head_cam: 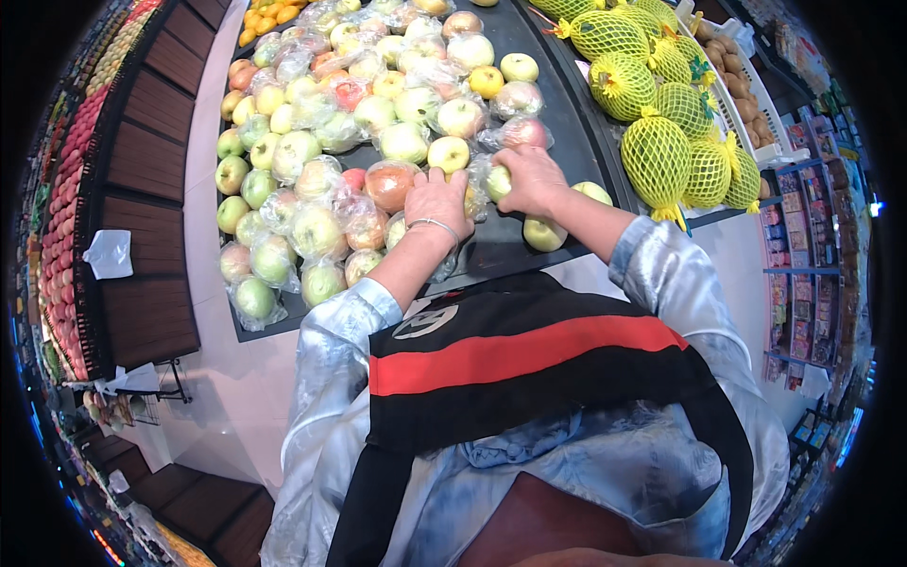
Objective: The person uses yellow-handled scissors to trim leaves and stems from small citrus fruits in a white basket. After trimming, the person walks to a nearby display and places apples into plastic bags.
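Observation:
My left hand (439, 205) lies on the apples at the near part of the display, its fingers bent over fruit beside a red apple in clear plastic wrap (390, 186). What it holds, if anything, is hidden beneath it. To its right, my right hand (528, 181) has its thumb and fingers around a pale green apple (498, 183). Crumpled clear plastic film (478, 191) lies between the two hands. Just behind my right hand is a wrapped red apple (526, 133). Two unwrapped green apples (544, 234) rest below and right of it.
The black display table (496, 244) carries many wrapped and loose apples, with oranges (266, 25) at the far left. Yellow-netted round fruits (655, 163) fill the right side, beside a white crate (769, 152) of brown produce. Another fruit stand (152, 241) is across the aisle on the left.

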`<act>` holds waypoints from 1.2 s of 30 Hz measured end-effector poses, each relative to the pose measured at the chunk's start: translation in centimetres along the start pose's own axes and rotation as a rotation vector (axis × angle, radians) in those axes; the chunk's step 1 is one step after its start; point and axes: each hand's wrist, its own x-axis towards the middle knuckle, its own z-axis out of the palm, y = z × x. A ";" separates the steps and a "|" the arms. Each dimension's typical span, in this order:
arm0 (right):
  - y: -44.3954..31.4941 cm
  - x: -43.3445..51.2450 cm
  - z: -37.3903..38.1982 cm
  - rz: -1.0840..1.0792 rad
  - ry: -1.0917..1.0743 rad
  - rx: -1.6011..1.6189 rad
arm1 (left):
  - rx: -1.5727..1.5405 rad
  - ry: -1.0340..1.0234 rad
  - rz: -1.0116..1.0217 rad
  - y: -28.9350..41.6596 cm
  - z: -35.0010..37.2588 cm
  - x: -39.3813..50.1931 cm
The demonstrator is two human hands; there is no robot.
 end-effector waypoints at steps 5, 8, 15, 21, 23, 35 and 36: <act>4.3 -2.0 -2.6 0.148 0.020 0.008 | -0.372 -0.013 0.072 0.8 1.0 -0.1; 6.8 -2.0 -3.7 0.208 0.042 0.021 | -0.403 -0.003 0.133 2.8 1.9 0.2; 10.5 -0.7 -4.0 0.281 -0.039 -0.032 | -0.457 0.042 0.142 5.0 3.6 1.2; 6.5 3.1 -2.8 -0.021 0.160 0.139 | -0.445 0.076 0.121 5.7 4.0 1.1; 6.0 4.5 -0.7 -0.028 0.041 0.231 | -0.472 0.050 0.151 6.1 3.8 1.1; 8.1 7.9 -5.7 -0.061 -0.544 0.116 | -0.633 0.032 0.226 3.5 4.5 -1.1; 8.1 8.2 -6.1 -0.065 -0.291 0.143 | -0.640 0.038 0.214 4.0 4.5 -1.2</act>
